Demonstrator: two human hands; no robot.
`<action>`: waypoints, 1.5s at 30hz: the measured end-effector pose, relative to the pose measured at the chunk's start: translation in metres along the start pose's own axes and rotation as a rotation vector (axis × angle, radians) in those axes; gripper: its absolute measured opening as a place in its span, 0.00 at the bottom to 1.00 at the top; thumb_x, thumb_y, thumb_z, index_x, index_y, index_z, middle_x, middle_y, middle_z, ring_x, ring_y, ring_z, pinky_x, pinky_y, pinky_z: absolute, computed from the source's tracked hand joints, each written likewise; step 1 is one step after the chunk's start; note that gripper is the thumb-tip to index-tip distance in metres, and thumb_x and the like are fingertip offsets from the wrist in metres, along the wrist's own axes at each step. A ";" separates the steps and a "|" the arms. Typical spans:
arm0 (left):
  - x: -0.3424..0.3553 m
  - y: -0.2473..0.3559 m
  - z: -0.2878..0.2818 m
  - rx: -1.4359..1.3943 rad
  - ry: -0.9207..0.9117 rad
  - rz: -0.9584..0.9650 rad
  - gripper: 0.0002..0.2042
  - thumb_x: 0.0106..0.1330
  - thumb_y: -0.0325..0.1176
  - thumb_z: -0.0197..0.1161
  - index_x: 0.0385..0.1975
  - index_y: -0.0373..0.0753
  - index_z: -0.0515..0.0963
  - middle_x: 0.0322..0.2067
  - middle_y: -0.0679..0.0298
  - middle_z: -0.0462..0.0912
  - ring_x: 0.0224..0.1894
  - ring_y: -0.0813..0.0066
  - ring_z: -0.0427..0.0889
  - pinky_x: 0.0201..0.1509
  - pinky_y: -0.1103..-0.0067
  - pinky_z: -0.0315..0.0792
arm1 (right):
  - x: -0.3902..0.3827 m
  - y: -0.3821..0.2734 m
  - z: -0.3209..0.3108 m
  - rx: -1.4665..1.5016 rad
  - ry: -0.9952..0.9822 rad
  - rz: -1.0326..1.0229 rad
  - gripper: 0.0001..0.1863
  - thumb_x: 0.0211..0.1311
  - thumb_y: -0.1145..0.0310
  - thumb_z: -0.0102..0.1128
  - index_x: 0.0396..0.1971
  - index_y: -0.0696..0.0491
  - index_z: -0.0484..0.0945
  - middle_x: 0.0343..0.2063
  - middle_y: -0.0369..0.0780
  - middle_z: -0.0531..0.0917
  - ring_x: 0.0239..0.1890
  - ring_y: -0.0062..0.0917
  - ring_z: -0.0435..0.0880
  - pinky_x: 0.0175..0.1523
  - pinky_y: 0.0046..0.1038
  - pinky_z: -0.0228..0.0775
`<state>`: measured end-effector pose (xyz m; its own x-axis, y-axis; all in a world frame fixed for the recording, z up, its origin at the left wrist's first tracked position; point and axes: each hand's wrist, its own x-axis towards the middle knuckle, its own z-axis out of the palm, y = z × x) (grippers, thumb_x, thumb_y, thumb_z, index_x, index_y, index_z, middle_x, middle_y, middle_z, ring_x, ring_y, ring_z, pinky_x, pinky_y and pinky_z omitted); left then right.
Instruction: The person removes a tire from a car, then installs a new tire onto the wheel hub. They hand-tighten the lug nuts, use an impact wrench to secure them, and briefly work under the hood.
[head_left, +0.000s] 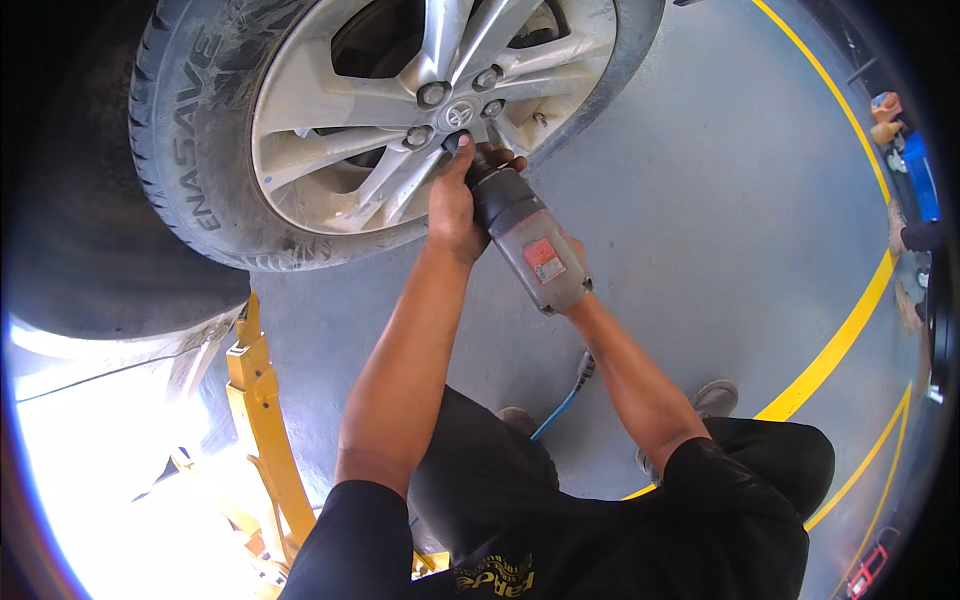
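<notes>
An impact wrench point(532, 245) with a black nose and grey body points up at a wheel. My left hand point(455, 205) is closed around its nose end, thumb along the side toward the socket. My right hand point(578, 275) grips the tool from behind, at its rear end; most of its fingers are hidden by the body. The nose reaches the hub beside the centre cap point(459, 115), where the nut is covered. Several other lug nuts point(432, 94) sit around the cap. The silver alloy rim point(330, 140) carries a dusty black tyre point(190, 140).
A yellow metal stand or lift arm point(262, 410) rises at my left, near bright glare. A blue air hose point(556, 414) runs below the wrench between my legs. Yellow lines point(845, 335) mark the grey floor point(700, 200). Other people's feet and a blue object point(920, 178) are at the far right.
</notes>
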<state>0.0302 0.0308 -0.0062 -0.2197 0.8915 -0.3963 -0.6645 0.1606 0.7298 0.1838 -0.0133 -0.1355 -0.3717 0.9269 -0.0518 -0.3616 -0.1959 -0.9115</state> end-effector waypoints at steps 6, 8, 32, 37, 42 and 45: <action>0.001 0.003 0.009 0.087 0.071 -0.004 0.18 0.76 0.49 0.58 0.46 0.38 0.72 0.36 0.54 0.83 0.40 0.55 0.87 0.42 0.63 0.83 | 0.001 -0.022 -0.004 -0.275 0.031 0.115 0.21 0.58 0.67 0.71 0.51 0.55 0.78 0.33 0.37 0.86 0.36 0.18 0.82 0.45 0.26 0.76; 0.003 0.001 0.008 0.029 0.067 -0.029 0.19 0.76 0.50 0.56 0.47 0.38 0.72 0.36 0.54 0.83 0.40 0.54 0.87 0.42 0.63 0.83 | -0.001 -0.022 -0.002 -0.264 0.028 0.037 0.20 0.59 0.66 0.70 0.50 0.55 0.78 0.33 0.37 0.86 0.35 0.19 0.83 0.44 0.26 0.76; -0.038 0.033 -0.001 -0.104 -0.102 0.098 0.23 0.78 0.54 0.52 0.52 0.37 0.73 0.44 0.57 0.81 0.49 0.59 0.82 0.54 0.58 0.81 | -0.011 -0.068 0.046 -0.540 -0.047 -0.128 0.24 0.53 0.62 0.71 0.49 0.55 0.77 0.32 0.49 0.85 0.36 0.47 0.87 0.41 0.37 0.78; -0.031 0.031 -0.003 -0.126 -0.207 0.121 0.23 0.78 0.54 0.51 0.51 0.37 0.73 0.37 0.60 0.80 0.43 0.61 0.82 0.49 0.62 0.81 | -0.015 -0.055 0.049 -0.379 -0.036 -0.114 0.25 0.51 0.62 0.71 0.49 0.55 0.76 0.32 0.49 0.85 0.35 0.47 0.86 0.41 0.37 0.78; -0.045 0.032 0.012 -0.108 -0.202 0.111 0.23 0.78 0.53 0.48 0.51 0.37 0.73 0.35 0.60 0.81 0.42 0.60 0.83 0.50 0.63 0.81 | -0.029 -0.055 0.034 -0.591 -0.083 -0.435 0.27 0.51 0.62 0.73 0.51 0.54 0.77 0.40 0.46 0.85 0.39 0.45 0.86 0.44 0.35 0.79; -0.060 0.026 0.032 -0.145 -0.251 0.067 0.24 0.78 0.54 0.47 0.54 0.36 0.73 0.37 0.58 0.82 0.44 0.56 0.83 0.52 0.60 0.80 | -0.043 -0.056 0.026 -0.183 0.014 -0.174 0.26 0.52 0.64 0.74 0.52 0.53 0.78 0.43 0.45 0.85 0.41 0.42 0.87 0.45 0.34 0.80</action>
<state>0.0489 -0.0050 0.0538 -0.0954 0.9778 -0.1866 -0.7538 0.0515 0.6551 0.1982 -0.0502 -0.0714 -0.3051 0.9462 0.1074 -0.2573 0.0267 -0.9660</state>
